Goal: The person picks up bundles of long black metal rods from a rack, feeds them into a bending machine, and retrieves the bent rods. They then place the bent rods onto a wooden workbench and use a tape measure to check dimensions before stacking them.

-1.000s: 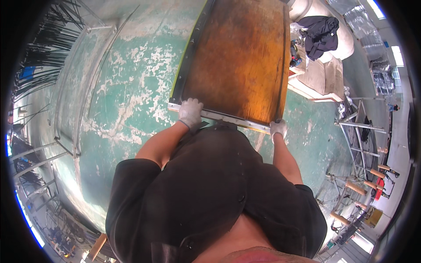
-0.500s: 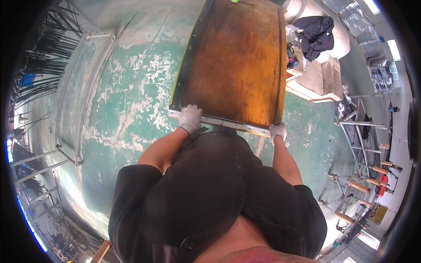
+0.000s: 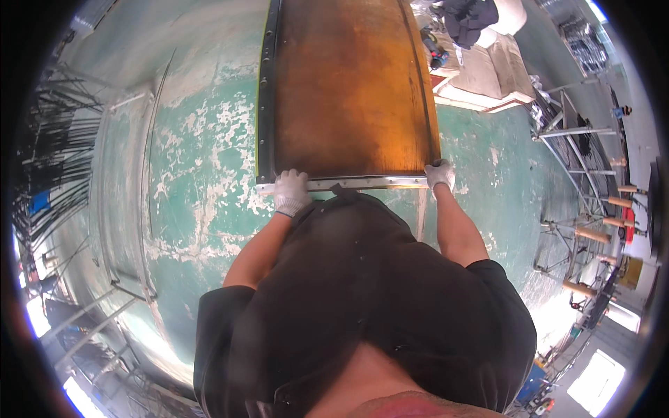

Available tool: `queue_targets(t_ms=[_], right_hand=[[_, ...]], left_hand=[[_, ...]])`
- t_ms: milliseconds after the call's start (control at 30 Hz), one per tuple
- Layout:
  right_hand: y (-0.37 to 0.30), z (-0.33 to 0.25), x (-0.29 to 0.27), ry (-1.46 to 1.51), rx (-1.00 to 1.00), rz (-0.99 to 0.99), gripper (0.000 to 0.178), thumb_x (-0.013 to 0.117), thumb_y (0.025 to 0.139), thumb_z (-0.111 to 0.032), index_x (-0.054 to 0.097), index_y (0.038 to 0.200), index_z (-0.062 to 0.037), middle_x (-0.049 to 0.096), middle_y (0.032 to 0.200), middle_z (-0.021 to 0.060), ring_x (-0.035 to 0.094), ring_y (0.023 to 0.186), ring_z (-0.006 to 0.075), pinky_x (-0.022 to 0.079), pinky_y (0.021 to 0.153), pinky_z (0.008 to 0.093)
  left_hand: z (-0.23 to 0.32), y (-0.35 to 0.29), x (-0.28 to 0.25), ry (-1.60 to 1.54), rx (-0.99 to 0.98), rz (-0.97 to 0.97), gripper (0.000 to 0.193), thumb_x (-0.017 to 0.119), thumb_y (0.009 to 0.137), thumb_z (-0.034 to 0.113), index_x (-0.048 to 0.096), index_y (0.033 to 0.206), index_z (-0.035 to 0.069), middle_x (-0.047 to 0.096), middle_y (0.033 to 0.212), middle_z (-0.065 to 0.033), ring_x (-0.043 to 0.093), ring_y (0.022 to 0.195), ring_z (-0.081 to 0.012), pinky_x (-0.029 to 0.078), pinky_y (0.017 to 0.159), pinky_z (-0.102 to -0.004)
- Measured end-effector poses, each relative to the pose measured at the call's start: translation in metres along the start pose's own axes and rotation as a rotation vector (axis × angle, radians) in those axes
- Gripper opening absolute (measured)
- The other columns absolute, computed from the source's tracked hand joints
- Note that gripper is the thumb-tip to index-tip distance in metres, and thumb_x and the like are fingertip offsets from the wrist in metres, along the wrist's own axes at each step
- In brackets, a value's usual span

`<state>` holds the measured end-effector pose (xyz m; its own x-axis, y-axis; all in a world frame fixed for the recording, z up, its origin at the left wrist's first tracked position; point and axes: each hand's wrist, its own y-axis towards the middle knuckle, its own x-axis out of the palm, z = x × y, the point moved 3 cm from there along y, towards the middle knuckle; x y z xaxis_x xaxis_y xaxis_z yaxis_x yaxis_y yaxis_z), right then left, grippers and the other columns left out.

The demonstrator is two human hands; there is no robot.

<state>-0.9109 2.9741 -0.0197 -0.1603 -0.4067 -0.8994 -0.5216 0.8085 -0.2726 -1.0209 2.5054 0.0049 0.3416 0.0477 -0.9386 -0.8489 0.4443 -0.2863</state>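
Note:
A long table (image 3: 348, 97) with a worn orange-brown top, scorched dark in patches, stretches away in front of me. A pale metal strip (image 3: 355, 182) runs along its near edge, and a dark rail with bolt heads (image 3: 264, 90) lines its left side. My left hand (image 3: 292, 189), in a white knit glove, is closed over the near edge by the left corner. At the near right corner my right hand (image 3: 440, 174), gloved the same, grips the edge. The undersides of both grips are hidden. My torso in a black shirt stands close to the strip.
Right of the table's far part stand beige cushioned seats (image 3: 479, 73) with a dark garment (image 3: 468, 19) and a power tool (image 3: 437, 57) on them. Metal racks (image 3: 575, 139) line the right side. Dark rods (image 3: 59, 139) are bundled at left, over a peeling green floor (image 3: 209, 160).
The tabletop, tilted in the view before, now looks straighter and lies farther left. The seats have shifted left and up in the picture. Both hands keep their hold on the near edge.

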Motion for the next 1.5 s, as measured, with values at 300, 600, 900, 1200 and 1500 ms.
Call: queue_targets(t_ms=[300, 600, 900, 1200, 1500], right_hand=[[-0.008, -0.006, -0.007, 0.008, 0.050, -0.005, 0.039, 0.078, 0.081, -0.023, 0.077, 0.117, -0.0094, 0.081, 0.114, 0.0180, 0.077, 0.109, 0.0360, 0.060, 0.097, 0.0451], [-0.015, -0.017, -0.016, 0.016, 0.083, -0.074, 0.035, 0.072, 0.085, -0.018, 0.074, 0.119, -0.0089, 0.081, 0.114, 0.0167, 0.077, 0.110, 0.0359, 0.059, 0.099, 0.0450], [0.017, -0.084, 0.003, 0.069, -0.461, 0.072, 0.040, 0.079, 0.087, -0.016, 0.069, 0.125, -0.0069, 0.072, 0.123, 0.0152, 0.065, 0.121, 0.0379, 0.051, 0.108, 0.0487], [0.175, -0.368, 0.083, 0.159, -0.910, 0.046, 0.046, 0.085, 0.086, -0.023, 0.069, 0.126, -0.0063, 0.071, 0.123, 0.0183, 0.063, 0.123, 0.0413, 0.050, 0.108, 0.0490], [0.317, -0.654, 0.161, 0.259, -0.752, 0.153, 0.085, 0.088, 0.084, -0.047, 0.054, 0.153, -0.0115, 0.052, 0.160, 0.0170, 0.044, 0.150, 0.0385, 0.036, 0.124, 0.0538]], left_hand=[[-0.006, 0.020, -0.021, -0.126, 0.025, -0.033, 0.042, 0.076, 0.077, 0.016, 0.077, 0.119, 0.012, 0.069, 0.125, -0.0157, 0.062, 0.127, -0.0362, 0.051, 0.109, -0.0477], [-0.011, 0.130, -0.041, -0.324, 0.029, 0.303, 0.035, 0.079, 0.085, 0.016, 0.076, 0.120, 0.012, 0.072, 0.128, -0.0132, 0.064, 0.126, -0.0362, 0.051, 0.111, -0.0489], [-0.001, 0.220, -0.062, -0.114, -0.032, 0.346, 0.028, 0.074, 0.090, 0.022, 0.070, 0.113, 0.006, 0.067, 0.123, -0.0153, 0.062, 0.118, -0.0394, 0.047, 0.110, -0.0548], [0.002, 0.222, -0.054, -0.044, -0.016, 0.496, 0.030, 0.073, 0.086, 0.019, 0.065, 0.110, 0.004, 0.062, 0.119, -0.0147, 0.060, 0.112, -0.0387, 0.046, 0.106, -0.0583], [-0.010, 0.221, -0.019, -0.051, -0.005, 0.484, 0.051, 0.074, 0.076, 0.018, 0.061, 0.124, 0.005, 0.059, 0.128, -0.0160, 0.057, 0.113, -0.0409, 0.046, 0.102, -0.0604]])
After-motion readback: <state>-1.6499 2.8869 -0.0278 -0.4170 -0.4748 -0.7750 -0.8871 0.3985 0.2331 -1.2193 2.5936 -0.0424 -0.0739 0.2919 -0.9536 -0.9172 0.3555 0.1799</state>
